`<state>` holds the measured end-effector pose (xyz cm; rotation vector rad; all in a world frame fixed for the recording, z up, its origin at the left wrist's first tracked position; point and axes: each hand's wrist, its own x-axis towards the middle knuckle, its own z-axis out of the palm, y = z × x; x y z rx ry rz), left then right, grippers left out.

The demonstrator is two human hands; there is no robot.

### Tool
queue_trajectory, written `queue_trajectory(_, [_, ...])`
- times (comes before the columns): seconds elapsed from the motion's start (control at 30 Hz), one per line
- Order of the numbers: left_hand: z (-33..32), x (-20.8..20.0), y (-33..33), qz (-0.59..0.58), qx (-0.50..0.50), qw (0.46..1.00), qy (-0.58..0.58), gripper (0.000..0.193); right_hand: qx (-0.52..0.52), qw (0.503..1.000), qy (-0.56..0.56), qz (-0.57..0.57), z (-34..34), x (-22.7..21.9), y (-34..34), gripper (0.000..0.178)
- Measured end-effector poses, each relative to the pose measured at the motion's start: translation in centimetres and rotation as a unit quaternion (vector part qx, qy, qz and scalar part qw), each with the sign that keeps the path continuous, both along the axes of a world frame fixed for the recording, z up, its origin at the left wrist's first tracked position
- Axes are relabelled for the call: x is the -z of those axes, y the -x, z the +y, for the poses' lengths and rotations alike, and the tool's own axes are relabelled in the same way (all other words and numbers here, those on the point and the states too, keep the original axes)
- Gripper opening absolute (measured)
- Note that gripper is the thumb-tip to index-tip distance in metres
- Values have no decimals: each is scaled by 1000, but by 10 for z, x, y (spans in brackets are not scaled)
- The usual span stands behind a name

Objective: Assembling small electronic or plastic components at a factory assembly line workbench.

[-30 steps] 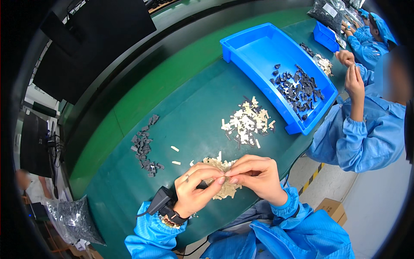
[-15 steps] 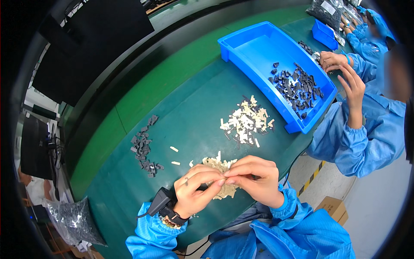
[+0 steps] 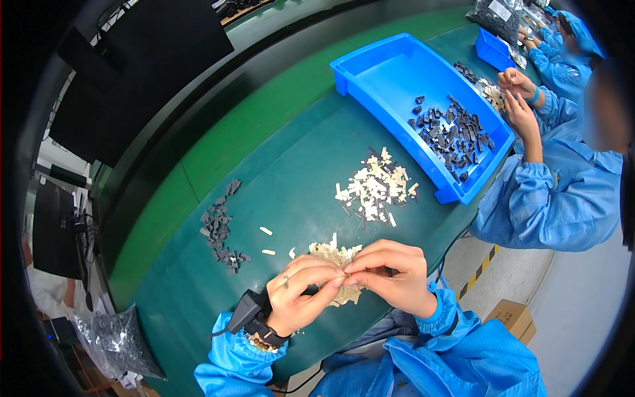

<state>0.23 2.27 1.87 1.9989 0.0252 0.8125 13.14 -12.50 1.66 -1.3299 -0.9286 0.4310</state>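
My left hand (image 3: 301, 288) and my right hand (image 3: 393, 274) meet fingertip to fingertip above a pile of thin cream-coloured pieces (image 3: 327, 251) on the green table. Both hands are closed in a pinch. Whatever lies between the fingertips is too small and too covered to make out. Two loose cream strips (image 3: 266, 231) lie left of the pile. Further left is a curved row of small black plastic parts (image 3: 217, 228). Beyond my right hand spreads a heap of cream strips mixed with black pieces (image 3: 377, 185).
A blue tray (image 3: 374, 109) holding several black parts stands at the far right. Beside it a co-worker (image 3: 536, 178) in blue has both hands raised together. A clear bag of dark parts (image 3: 119, 341) sits at the left edge, and a cardboard box (image 3: 509, 321) on the floor.
My hands stay almost in place, fingertips still together. The co-worker's hands have drawn together beside the blue tray, uncovering a small pile of pale pieces.
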Motion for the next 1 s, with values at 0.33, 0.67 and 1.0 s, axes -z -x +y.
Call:
queue_trajectory(0.33, [1,-2,-2,10,3,999,-43,19,-28,997,38,64,-2,5,-5,14])
queue_trajectory(0.67, [1,-1,-2,13,15,999,-47,20,-38,994,40,95,-4,6,-6,10])
queue_trajectory(1.0, [0,-3,-2,5,3,999,-45,20,13,999,-12,-28,-2,6,-1,14])
